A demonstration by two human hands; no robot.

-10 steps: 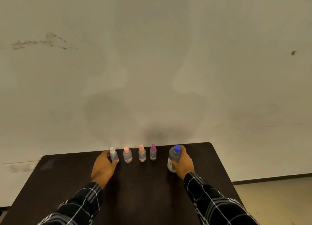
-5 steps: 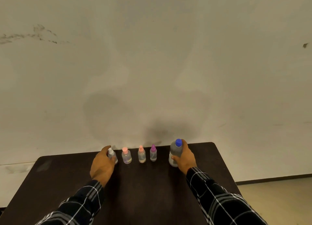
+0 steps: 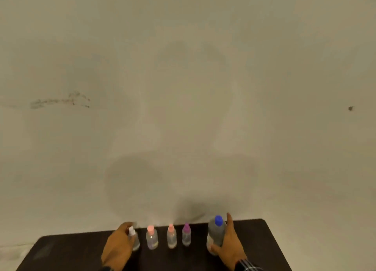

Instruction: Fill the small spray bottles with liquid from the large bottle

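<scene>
Left hand grips white-capped bottle, right hand grips large bottle

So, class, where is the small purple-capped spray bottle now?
Head view: the small purple-capped spray bottle stands at the dark table's far edge, between a pink-capped spray bottle on its left and the large blue-capped bottle.

I can read no words or numbers anywhere. The large bottle has a pale label low on its side, too blurred for letters. The white-capped spray bottle and the other small spray bottles show no legible print.
</scene>
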